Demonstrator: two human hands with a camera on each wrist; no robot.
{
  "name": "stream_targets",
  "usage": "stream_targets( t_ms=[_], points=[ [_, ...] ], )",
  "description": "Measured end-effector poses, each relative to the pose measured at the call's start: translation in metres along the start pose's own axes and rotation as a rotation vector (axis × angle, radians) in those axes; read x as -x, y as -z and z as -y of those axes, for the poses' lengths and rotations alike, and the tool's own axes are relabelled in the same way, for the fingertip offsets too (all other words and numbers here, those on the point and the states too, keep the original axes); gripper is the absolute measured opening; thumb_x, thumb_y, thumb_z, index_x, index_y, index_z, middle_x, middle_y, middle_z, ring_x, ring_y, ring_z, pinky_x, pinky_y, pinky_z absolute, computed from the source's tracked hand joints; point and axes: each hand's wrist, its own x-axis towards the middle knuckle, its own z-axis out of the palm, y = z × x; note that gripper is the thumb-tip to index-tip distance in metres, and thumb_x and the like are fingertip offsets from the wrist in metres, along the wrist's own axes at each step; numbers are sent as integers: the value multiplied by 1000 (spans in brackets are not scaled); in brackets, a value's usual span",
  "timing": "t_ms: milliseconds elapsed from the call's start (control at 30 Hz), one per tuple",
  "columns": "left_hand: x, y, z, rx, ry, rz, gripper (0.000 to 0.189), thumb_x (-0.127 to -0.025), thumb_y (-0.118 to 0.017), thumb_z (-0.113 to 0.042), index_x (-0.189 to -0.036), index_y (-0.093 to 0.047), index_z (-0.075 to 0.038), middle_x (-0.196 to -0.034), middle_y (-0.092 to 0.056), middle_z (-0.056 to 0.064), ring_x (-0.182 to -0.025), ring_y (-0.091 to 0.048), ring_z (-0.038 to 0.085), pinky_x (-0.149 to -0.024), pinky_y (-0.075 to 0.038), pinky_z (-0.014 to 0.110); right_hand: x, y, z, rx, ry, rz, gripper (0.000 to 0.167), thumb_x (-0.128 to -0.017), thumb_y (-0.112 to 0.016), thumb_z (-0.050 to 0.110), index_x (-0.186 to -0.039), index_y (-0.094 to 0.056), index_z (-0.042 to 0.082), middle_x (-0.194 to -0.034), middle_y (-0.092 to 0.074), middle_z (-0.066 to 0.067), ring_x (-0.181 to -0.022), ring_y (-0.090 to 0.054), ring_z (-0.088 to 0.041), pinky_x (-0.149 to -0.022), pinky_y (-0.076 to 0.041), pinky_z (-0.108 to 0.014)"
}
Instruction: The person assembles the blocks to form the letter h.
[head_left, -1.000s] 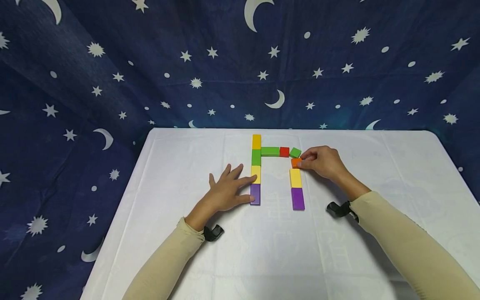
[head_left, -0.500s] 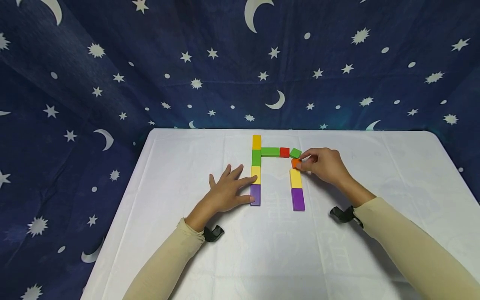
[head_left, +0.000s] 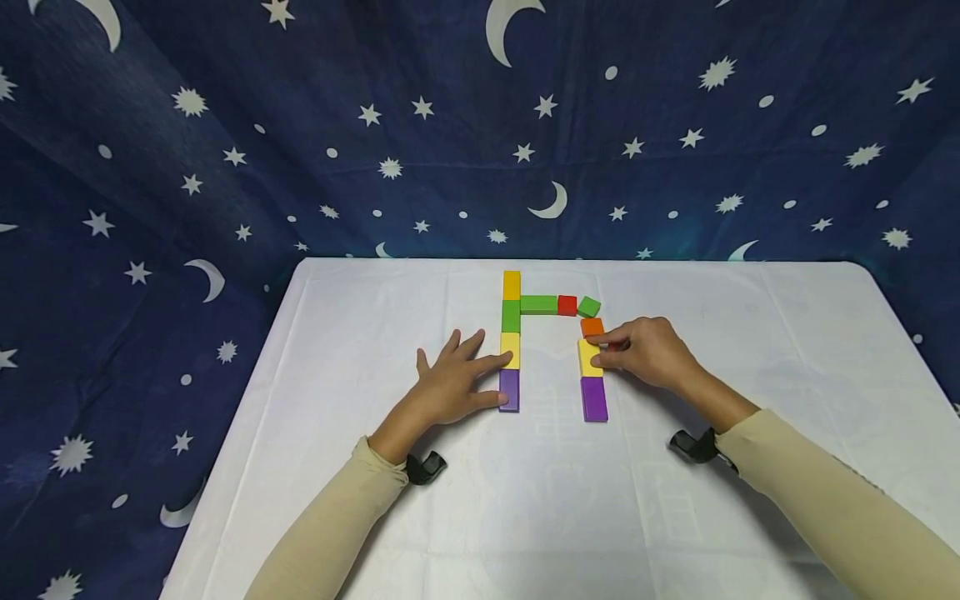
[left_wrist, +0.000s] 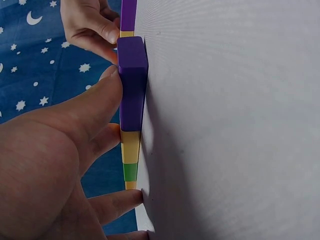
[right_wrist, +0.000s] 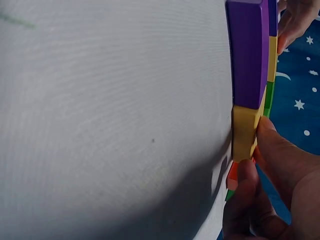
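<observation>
My left hand (head_left: 452,387) lies with fingers spread beside the left column of blocks. One fingertip rests on its yellow block (head_left: 510,344), and the thumb touches its purple block (head_left: 509,382). My right hand (head_left: 652,354) is at the right column, where the thumb presses the top of a yellow block (right_wrist: 245,131) and a finger bends against its far end. An orange block (head_left: 592,326) sits just beyond that finger, and a purple block (head_left: 594,400) adjoins the yellow one on the near side. A tilted green block (head_left: 588,307) lies beyond the orange block.
A long green block (head_left: 538,305) and a red block (head_left: 567,305) run rightward from the left column. That column's far part is a green block (head_left: 511,317) and an orange-yellow block (head_left: 512,285). All lie on a white-covered table (head_left: 480,500) before a starry blue cloth (head_left: 450,192).
My right hand has moved from the orange block toward me, onto the yellow block. The orange block stays below the tilted green one. My left hand has kept its place.
</observation>
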Motion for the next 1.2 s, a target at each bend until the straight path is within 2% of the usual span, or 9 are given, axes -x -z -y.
stream_targets(
  t_ms=[233, 567, 800, 1200],
  points=[
    [1, 1, -1, -3, 1, -2, 67, -89, -71, -59, -150, -49, -45, -171, -22, 6, -159, -7, 42, -110, 0, 85, 3, 1, -1, 33, -24, -9, 38, -81, -88, 30, -116, -79, 17, -107, -79, -13, -99, -65, -31, -75, -47, -35],
    [0, -1, 0, -2, 2, -3, 67, -89, -71, -59, -150, -49, -45, -171, -22, 6, -159, -7, 41, -110, 0, 85, 3, 2, -2, 26, -11, -25, 36, -81, -88, 29, -114, -80, 17, -109, -78, -15, -105, -66, -34, -82, -50, -44],
    [0, 0, 0, -5, 1, -7, 67, -89, -71, -59, -150, -48, -44, -171, -22, 5, -159, -8, 41, -110, -1, 85, 3, 2, -2, 33, -6, -30, 37, -81, -88, 28, -115, -80, 15, -107, -79, -15, -99, -66, -31, -73, -47, -33],
    [1, 1, 0, -4, -14, -16, 66, -89, -71, -59, -150, -50, -42, -171, -23, 7, -158, -11, 43, -109, -4, 86, 2, 3, -4, 29, 8, -30, 35, -82, -87, 27, -114, -80, 15, -108, -78, -15, -97, -66, -30, -73, -47, -33]
  ],
)
